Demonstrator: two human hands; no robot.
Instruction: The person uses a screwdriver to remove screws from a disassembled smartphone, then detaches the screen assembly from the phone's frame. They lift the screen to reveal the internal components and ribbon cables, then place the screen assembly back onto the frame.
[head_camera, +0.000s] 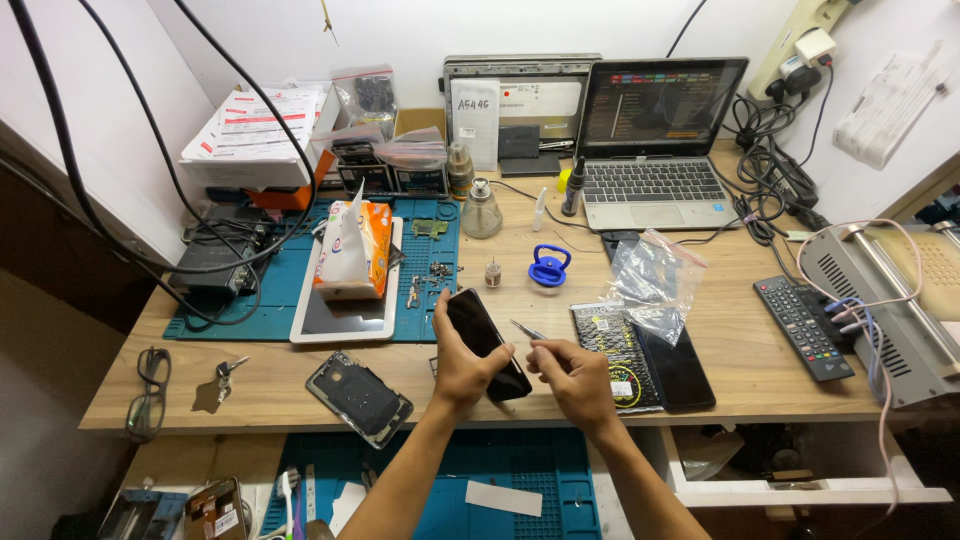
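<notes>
Fingers of the left hand (462, 365) grasp a black smartphone (487, 343); the right hand (572, 378) pinches tweezers (527, 330) at its edge, screen still attached.

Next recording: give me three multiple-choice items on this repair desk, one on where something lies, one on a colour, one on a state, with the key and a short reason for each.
1. Where does the remote control lie?
A. at the right of the desk, near the grey machine
B. on the laptop
C. beside the glasses

2. What colour is the suction cup?
A. red
B. blue
C. yellow

3. How is the laptop?
A. shut
B. open, screen dark
C. open, screen lit

Key: 1 A, it rests on the wood next to the machine's vented side. 2 B, its ring handle and cup are blue. 3 C, the lid stands up and the screen shows coloured rows.

The left hand holds a dark phone; the right hand holds tweezers at it.
</notes>
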